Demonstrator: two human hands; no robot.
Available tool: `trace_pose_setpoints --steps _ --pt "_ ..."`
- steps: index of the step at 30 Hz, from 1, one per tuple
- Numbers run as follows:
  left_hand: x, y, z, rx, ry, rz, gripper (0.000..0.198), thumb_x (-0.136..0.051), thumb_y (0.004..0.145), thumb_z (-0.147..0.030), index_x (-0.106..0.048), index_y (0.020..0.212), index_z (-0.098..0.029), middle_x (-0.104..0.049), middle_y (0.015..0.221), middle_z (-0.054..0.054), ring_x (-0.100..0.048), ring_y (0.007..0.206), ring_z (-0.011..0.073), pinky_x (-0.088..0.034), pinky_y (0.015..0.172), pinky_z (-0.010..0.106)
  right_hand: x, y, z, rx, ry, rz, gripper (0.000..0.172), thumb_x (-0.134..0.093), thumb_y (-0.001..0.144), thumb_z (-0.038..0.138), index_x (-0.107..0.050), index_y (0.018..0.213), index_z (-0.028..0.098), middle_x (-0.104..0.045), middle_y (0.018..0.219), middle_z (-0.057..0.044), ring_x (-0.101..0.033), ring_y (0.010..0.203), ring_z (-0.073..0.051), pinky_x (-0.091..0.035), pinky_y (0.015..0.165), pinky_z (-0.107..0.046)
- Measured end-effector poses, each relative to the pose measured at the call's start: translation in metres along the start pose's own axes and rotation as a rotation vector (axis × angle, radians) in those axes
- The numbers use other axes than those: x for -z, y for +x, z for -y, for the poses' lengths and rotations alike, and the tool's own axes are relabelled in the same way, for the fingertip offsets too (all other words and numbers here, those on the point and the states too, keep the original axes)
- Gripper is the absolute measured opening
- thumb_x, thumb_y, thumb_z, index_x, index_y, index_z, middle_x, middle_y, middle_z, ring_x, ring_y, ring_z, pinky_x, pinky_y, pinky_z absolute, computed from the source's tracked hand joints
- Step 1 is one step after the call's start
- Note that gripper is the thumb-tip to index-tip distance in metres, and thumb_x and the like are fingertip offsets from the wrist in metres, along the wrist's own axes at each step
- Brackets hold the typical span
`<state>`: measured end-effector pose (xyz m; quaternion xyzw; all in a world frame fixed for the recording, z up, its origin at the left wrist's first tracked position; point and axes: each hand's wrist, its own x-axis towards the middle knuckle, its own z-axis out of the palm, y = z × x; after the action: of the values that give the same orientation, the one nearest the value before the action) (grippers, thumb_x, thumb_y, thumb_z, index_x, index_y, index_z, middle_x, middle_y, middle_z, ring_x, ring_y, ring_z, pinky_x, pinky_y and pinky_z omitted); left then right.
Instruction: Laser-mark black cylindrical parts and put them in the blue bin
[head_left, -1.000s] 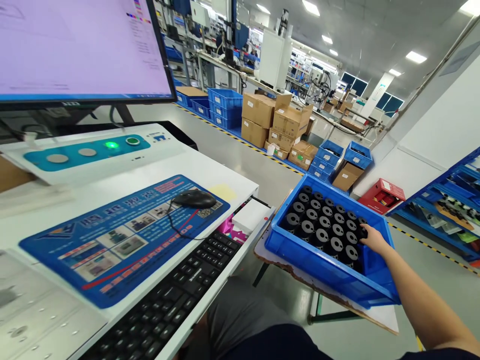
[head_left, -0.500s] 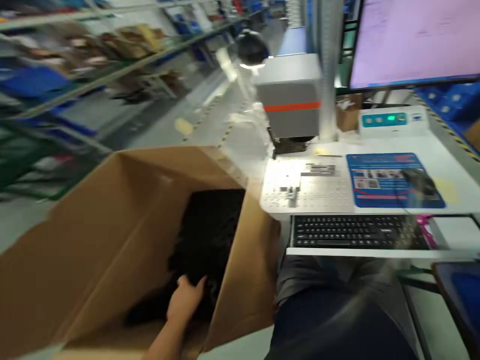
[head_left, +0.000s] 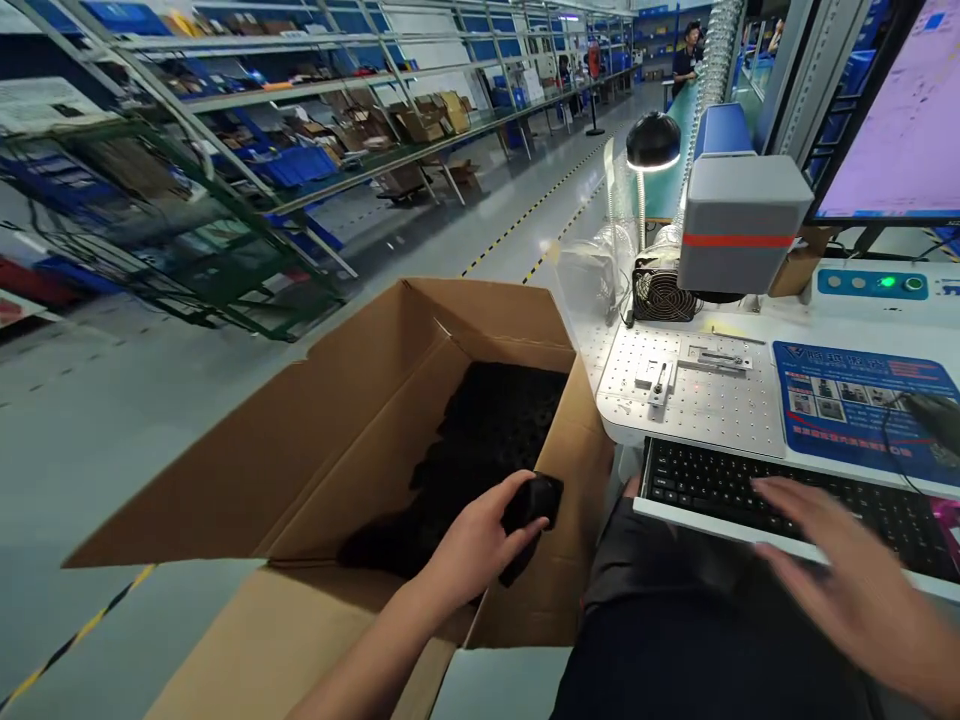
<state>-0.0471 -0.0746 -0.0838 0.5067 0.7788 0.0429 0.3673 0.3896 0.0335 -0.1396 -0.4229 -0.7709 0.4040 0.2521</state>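
My left hand (head_left: 480, 535) is closed around a small black part (head_left: 534, 502) at the right wall of a big cardboard box (head_left: 337, 470). Its exact kind is not clear. Many dark pieces (head_left: 487, 430) lie heaped inside the box, too dark to tell apart. Over the front edge of the black keyboard (head_left: 720, 485) hovers my right hand (head_left: 840, 570), blurred by motion, its fingers stretched and apart with nothing in them.
A perforated metal plate (head_left: 697, 405) with small fixtures lies on the white bench, below a grey machine head (head_left: 742, 225). Beside it are a blue mat (head_left: 862, 415), a mouse (head_left: 934, 420) and a lit lamp (head_left: 653, 140). Shelving (head_left: 405, 150) lines the left; a person (head_left: 685, 60) stands far back.
My left hand has risen from the heap to the box's right edge, bringing out a black part. My right hand has come into view over the keyboard. The camera view has turned left.
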Motion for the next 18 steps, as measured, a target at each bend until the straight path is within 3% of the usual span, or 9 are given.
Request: trace_pose_setpoints --steps 2,4,6,7,9,12,14,17,18 --pt "-0.007 0.0 -0.019 -0.182 -0.111 0.146 0.052 -0.069 0.096 -0.046 -0.049 0.144 -0.038 -0.057 0.136 -0.008 -0.055 0.124 0.0125 -0.043 0.107 0.024 -0.033 0.022 0.034 0.129 -0.086 0.12 0.062 -0.059 0.1 0.047 -0.039 0.158 0.039 -0.044 0.156 0.008 -0.047 0.143 -0.016 -0.047 0.119 -0.034" --pt "-0.016 0.001 -0.035 -0.346 -0.129 0.24 0.053 -0.066 0.099 -0.038 -0.045 0.147 -0.044 -0.056 0.137 -0.008 -0.055 0.122 0.0118 -0.044 0.104 0.024 -0.066 0.037 0.052 0.091 0.132 0.293 0.069 -0.064 0.099 0.049 -0.036 0.159 0.031 -0.033 0.164 0.003 -0.036 0.152 -0.016 -0.038 0.127 -0.036" --pt "-0.026 0.002 -0.05 -0.434 -0.096 0.34 0.06 -0.065 0.097 -0.03 -0.04 0.149 -0.048 -0.059 0.125 -0.007 -0.059 0.109 0.0122 -0.046 0.091 0.025 -0.09 0.043 0.057 -0.058 0.403 0.465 0.092 -0.078 0.085 0.057 -0.039 0.16 0.021 -0.031 0.166 -0.005 -0.032 0.155 -0.021 -0.028 0.132 -0.042" --pt "-0.03 0.002 -0.057 -0.448 -0.077 0.386 0.064 -0.067 0.095 -0.027 -0.039 0.148 -0.049 -0.059 0.119 -0.006 -0.06 0.103 0.0128 -0.046 0.086 0.026 -0.097 0.043 0.057 -0.154 0.511 0.532 0.109 -0.087 0.072 0.058 -0.038 0.162 0.021 -0.034 0.164 -0.006 -0.035 0.153 -0.023 -0.028 0.131 -0.042" --pt "-0.037 0.003 -0.07 -0.446 -0.042 0.475 0.072 -0.07 0.09 -0.019 -0.038 0.147 -0.05 -0.059 0.118 -0.006 -0.06 0.102 0.0139 -0.045 0.085 0.028 -0.105 0.041 0.055 -0.296 0.656 0.585 0.12 -0.096 0.056 0.051 -0.043 0.161 0.028 -0.044 0.158 -0.003 -0.044 0.147 -0.023 -0.033 0.128 -0.04" --pt "-0.044 0.004 -0.088 -0.417 -0.031 0.558 0.084 -0.067 0.082 -0.008 -0.037 0.145 -0.055 -0.057 0.127 -0.009 -0.06 0.11 0.0139 -0.046 0.093 0.028 -0.106 0.039 0.055 -0.318 0.767 0.522 0.09 -0.099 0.051 0.042 -0.068 0.135 0.028 -0.063 0.133 0.0 -0.059 0.128 -0.021 -0.043 0.116 -0.036" --pt "-0.045 0.005 -0.092 -0.412 -0.096 0.576 0.082 -0.065 0.083 -0.011 -0.039 0.147 -0.055 -0.056 0.13 -0.01 -0.059 0.116 0.0136 -0.046 0.101 0.029 -0.103 0.04 0.057 -0.33 0.777 0.519 0.073 -0.098 0.054 0.042 -0.071 0.118 0.022 -0.067 0.118 -0.001 -0.062 0.114 -0.021 -0.048 0.105 -0.035" --pt "-0.041 0.011 -0.071 -0.294 -0.274 0.609 0.077 -0.068 0.091 -0.027 -0.032 0.157 -0.044 -0.055 0.135 -0.002 -0.054 0.124 0.0164 -0.043 0.112 0.03 -0.099 0.046 0.057 -0.4 0.707 0.546 0.07 -0.095 0.057 0.042 -0.068 0.118 0.02 -0.066 0.112 -0.002 -0.062 0.106 -0.021 -0.05 0.096 -0.037" --pt "-0.038 0.015 -0.058 -0.215 -0.358 0.587 0.08 -0.07 0.093 -0.034 -0.026 0.159 -0.042 -0.058 0.123 0.001 -0.058 0.11 0.0168 -0.048 0.101 0.029 -0.097 0.05 0.054 -0.395 0.685 0.516 0.069 -0.094 0.058 0.041 -0.067 0.119 0.021 -0.065 0.114 -0.002 -0.061 0.107 -0.021 -0.049 0.097 -0.038"
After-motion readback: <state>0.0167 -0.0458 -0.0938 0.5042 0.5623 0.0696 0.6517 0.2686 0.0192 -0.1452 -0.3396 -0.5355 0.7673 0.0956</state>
